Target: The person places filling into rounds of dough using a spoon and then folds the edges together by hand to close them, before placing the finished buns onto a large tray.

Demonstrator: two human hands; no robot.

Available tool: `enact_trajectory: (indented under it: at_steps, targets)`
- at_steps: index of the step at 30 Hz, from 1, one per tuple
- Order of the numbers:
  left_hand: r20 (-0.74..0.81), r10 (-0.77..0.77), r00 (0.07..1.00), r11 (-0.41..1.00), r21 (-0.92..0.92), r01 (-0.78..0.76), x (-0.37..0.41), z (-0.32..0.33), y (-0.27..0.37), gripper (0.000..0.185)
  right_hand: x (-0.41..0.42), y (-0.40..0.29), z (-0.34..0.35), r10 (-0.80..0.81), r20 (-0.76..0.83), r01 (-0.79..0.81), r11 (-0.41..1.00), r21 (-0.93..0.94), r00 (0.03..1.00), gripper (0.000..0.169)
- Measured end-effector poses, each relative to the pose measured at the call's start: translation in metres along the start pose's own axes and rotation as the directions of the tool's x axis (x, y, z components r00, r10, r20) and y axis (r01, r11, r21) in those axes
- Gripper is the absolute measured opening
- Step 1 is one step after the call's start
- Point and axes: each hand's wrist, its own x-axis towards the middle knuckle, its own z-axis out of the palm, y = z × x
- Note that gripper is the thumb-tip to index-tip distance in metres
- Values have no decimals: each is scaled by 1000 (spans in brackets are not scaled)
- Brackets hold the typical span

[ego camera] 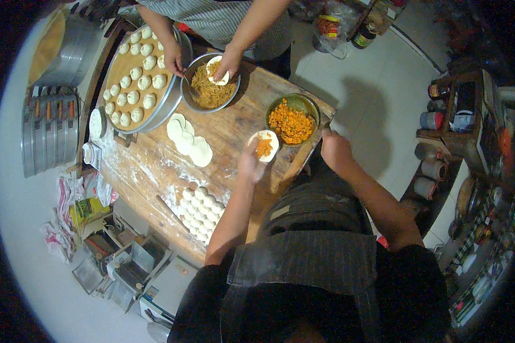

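Note:
My left hand (251,165) holds a round dough wrapper (275,145) with a small heap of orange diced filling (264,148) on it. Just beyond the wrapper stands a metal bowl (316,112) of the same orange filling. My right hand (337,150) is by the table's right corner, close to the bowl, its fingers curled. Whether it grips anything is hidden by the hand itself. Several flat dough wrappers (201,152) lie overlapping on the floured wooden table (236,120). Rows of small dough pieces (201,208) sit left of my left forearm.
Across the table, a co-worker's hand (231,60) holds a filled wrapper over a bowl (236,92) of brown shredded filling. A large round steamer tray (156,118) bears several pleated buns (144,82). A rolling pin (171,213) lies beside the dough pieces. Stacked steamers (49,133) stand at left.

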Motion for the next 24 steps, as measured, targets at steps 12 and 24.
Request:
enact_trajectory:
  at_steps: [12, 24]
  targets:
    - [-10, -40, 999, 998, 51, 41, -7, -5, -15, 35, 5, -9, 68, 25, 3, -21, 804, 594, 1000, 17]
    - [-64, 7, 998, 962, 272, 10, 5, 46, -7, 35, -9, 9, 33, 57, 182, -186, 508, 841, 982, 20]
